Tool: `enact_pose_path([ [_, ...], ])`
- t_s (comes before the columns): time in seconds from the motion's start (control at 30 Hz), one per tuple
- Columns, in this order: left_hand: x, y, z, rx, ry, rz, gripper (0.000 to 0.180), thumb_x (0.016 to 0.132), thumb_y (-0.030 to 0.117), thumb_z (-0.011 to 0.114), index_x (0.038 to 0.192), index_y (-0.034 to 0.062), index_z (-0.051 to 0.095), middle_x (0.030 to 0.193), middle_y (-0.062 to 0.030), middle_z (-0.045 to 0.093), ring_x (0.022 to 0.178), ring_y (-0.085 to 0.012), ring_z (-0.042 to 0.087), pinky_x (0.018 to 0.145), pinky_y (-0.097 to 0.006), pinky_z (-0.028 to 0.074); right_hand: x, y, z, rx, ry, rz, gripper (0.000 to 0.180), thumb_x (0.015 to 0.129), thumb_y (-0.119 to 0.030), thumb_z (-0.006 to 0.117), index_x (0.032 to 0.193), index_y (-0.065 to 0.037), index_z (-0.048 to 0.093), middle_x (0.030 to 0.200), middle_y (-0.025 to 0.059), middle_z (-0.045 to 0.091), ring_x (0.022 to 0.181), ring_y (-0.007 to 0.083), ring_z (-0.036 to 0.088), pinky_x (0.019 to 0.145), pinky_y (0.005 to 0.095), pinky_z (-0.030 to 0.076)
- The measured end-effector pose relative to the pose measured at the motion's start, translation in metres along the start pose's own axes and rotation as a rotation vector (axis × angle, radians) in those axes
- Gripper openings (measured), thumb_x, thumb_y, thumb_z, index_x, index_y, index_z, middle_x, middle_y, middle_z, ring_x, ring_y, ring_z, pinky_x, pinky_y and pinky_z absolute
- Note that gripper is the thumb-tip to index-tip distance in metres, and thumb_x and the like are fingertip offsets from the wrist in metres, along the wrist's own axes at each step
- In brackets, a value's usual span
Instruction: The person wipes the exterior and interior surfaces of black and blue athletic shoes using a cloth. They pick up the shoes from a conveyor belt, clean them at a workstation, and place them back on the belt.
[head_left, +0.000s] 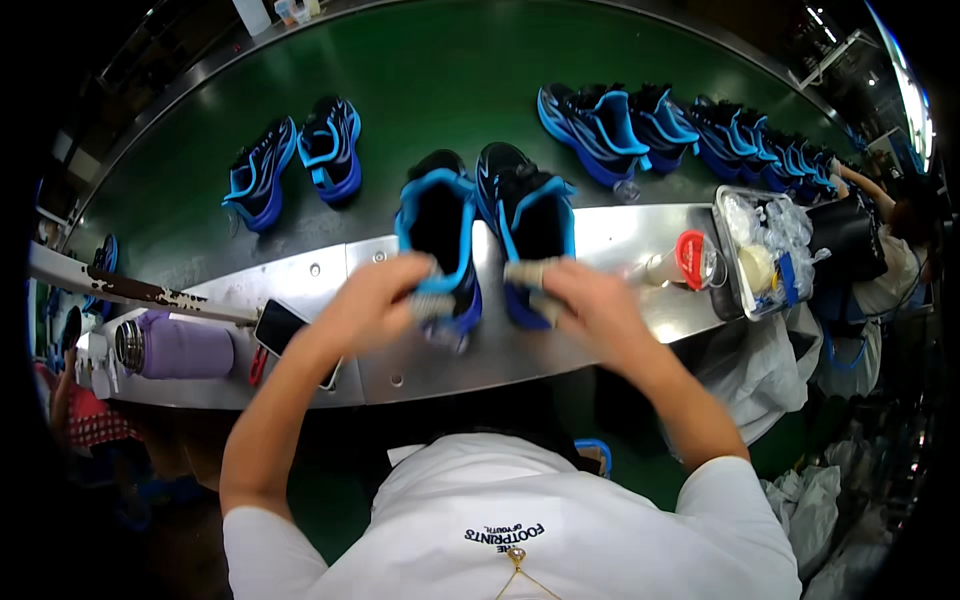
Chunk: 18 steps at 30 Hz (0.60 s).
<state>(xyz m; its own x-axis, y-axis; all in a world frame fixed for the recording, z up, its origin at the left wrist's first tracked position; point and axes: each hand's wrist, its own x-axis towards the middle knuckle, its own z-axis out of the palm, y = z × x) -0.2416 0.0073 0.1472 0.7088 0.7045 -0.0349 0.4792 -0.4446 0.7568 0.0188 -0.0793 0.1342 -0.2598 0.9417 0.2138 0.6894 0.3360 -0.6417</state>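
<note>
A pair of black and blue sneakers stands before me, toes pointing away and heels toward me. My left hand (385, 300), slightly blurred, has its fingers closed at the heel of the left sneaker (437, 215). My right hand (590, 305) grips the right sneaker (540, 225) at its heel, fingers and thumb bent around the edge. Pale coverings wrap some fingertips of both hands. The two shoes sit side by side, their toes near each other, across the steel ledge (375, 350) and the green conveyor belt (440, 70).
More sneakers stand on the belt: two at left (330, 150) and a row at right (590, 130). A metal tray (735, 255) of plastic bags and a red-lidded cup (690, 260) lie right. A purple flask (185, 347), phone (280, 328) and metal bar (130, 290) are left. Another person sits far right.
</note>
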Motion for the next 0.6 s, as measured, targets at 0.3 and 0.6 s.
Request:
enact_pose_path([
  [0.3,-0.128,0.032,0.034,-0.001,0.375,-0.125,0.039,0.074,0.020,0.085,0.103,0.0031,0.066,0.095,-0.0096,0.062,0.076,-0.0218,0.059,0.067,-0.031,0.049,-0.067,-0.066,-0.011,0.084,-0.011,0.066,0.057,0.079,-0.006,0.075,0.132,-0.018,0.059,0.110,0.0093,0.064,0.086,0.0275,0.065,0.075,0.0366,0.054],
  [0.6,-0.051,0.005,0.033,0.350,0.460,0.119,0.048,0.069,0.002,0.076,0.115,0.0020,0.063,0.124,-0.0145,0.061,0.112,-0.0347,0.059,0.094,-0.039,0.049,0.012,-0.016,0.011,-0.248,0.053,-0.284,0.064,0.064,0.007,0.073,0.123,-0.013,0.061,0.118,0.0102,0.063,0.105,0.0292,0.060,0.085,0.0379,0.053],
])
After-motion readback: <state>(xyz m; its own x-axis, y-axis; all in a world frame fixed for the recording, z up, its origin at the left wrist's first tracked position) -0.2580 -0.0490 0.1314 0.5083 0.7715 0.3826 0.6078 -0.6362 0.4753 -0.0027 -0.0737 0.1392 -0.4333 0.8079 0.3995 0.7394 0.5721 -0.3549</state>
